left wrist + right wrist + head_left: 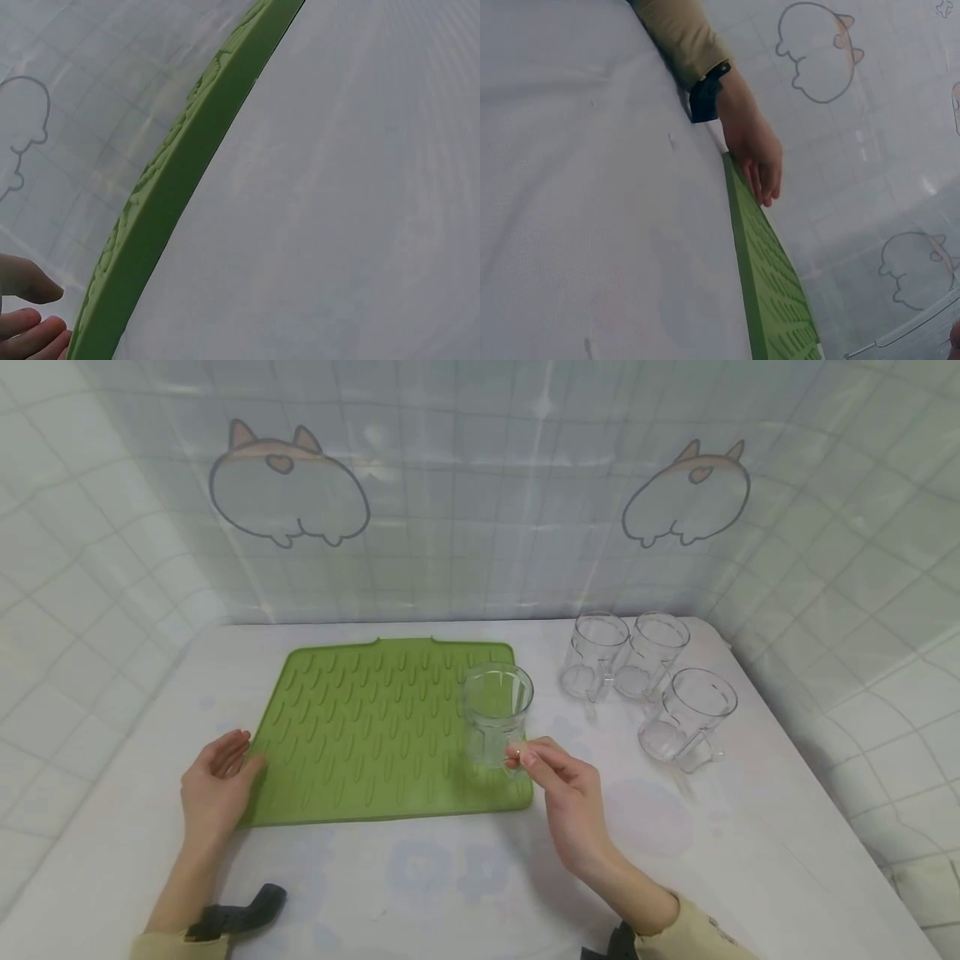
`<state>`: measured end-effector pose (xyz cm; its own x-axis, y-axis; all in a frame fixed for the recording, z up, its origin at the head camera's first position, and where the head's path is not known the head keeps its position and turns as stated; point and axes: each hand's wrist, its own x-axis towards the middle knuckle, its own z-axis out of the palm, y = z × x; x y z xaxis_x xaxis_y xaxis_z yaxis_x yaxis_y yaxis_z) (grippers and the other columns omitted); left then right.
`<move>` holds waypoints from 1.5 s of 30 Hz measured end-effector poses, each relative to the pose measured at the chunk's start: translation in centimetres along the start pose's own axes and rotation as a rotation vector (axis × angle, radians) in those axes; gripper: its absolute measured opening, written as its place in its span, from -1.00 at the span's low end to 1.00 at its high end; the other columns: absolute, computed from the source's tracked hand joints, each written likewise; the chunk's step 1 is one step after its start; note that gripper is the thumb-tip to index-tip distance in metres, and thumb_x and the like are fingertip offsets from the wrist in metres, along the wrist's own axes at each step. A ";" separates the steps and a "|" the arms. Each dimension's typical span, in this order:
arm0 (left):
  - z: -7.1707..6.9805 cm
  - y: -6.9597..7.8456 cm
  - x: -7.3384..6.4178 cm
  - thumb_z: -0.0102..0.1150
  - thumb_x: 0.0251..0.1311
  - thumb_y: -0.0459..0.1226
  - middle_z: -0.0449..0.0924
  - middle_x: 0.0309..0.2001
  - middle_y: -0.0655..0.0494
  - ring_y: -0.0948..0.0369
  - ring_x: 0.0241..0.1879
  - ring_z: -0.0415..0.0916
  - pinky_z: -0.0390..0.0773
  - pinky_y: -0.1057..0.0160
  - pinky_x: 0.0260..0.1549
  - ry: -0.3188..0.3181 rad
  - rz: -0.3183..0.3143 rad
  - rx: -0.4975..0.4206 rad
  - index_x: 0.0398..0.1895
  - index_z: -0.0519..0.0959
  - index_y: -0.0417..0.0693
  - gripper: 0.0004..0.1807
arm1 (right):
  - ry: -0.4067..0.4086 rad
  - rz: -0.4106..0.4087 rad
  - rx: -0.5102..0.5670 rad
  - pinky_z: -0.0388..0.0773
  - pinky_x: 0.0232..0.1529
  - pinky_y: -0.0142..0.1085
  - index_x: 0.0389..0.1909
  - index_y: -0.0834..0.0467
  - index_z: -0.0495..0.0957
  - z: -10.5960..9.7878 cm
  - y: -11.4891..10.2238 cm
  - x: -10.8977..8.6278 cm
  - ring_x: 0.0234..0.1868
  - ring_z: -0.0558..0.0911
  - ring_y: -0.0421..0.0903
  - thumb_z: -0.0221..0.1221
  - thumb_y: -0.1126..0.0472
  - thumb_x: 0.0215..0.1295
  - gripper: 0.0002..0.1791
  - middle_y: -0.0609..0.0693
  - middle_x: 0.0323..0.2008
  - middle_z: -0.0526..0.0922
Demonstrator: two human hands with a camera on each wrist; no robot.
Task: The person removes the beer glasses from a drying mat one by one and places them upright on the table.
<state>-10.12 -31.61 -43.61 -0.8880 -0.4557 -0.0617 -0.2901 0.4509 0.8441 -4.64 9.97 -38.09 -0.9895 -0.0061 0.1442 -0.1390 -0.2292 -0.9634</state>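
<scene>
My right hand [566,797] pinches the handle of a clear glass mug [495,717] between thumb and fingers. The mug is over the right part of a green ridged drying mat [360,735], mouth upward. I cannot tell whether its base touches the mat. A corner of the mug [907,334] shows at the lower right of the right wrist view. My left hand [216,785] is at the mat's left edge, thumb by the rim and fingers loosely bent, holding nothing. In the left wrist view, its fingertips [34,334] show beside the mat's side.
Three more clear glass mugs stand right of the mat: two side by side at the back [595,652] [651,652], one nearer [686,714]. A white covered table [360,885] lies under everything. Behind rises a tile-patterned wall [480,527] with cartoon animal drawings.
</scene>
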 end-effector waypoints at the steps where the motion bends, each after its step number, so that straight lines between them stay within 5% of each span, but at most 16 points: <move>1: -0.1 0.0 0.1 0.10 0.39 -0.23 0.29 0.46 -0.13 0.04 0.43 0.30 0.39 0.61 0.24 -0.004 -0.002 0.001 0.51 0.20 -0.12 -0.34 | 0.005 -0.003 -0.001 0.50 0.27 -0.27 -0.05 0.51 0.60 -0.1 0.0 0.0 -0.11 0.66 -0.07 0.15 0.31 0.41 -0.70 -0.03 -0.26 0.67; 26: -0.2 0.0 0.1 0.05 0.41 -0.18 0.32 0.46 -0.05 0.12 0.41 0.33 0.43 0.61 0.20 0.010 -0.059 -0.007 0.61 -0.08 0.08 -0.20 | 0.149 -0.042 -0.017 0.55 0.17 -0.28 -0.08 0.56 0.59 -2.7 -0.1 0.1 -0.11 0.64 -0.08 0.14 0.40 0.39 -0.74 0.00 -0.32 0.67; 45: -0.3 -0.1 0.0 0.06 0.40 -0.22 0.33 0.44 -0.10 0.16 0.40 0.35 0.42 0.66 0.17 0.003 -0.027 -0.044 0.54 0.12 -0.10 -0.31 | 0.249 -0.062 -0.028 0.51 0.17 -0.32 -0.05 0.59 0.57 -5.3 0.1 -0.4 -0.11 0.63 -0.10 0.10 0.44 0.41 -0.74 0.00 -0.33 0.68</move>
<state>-9.98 -31.87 -43.56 -0.8788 -0.4700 -0.0831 -0.2981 0.4046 0.8645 -4.43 15.08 -39.40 -0.9578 0.2477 0.1460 -0.1968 -0.1944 -0.9610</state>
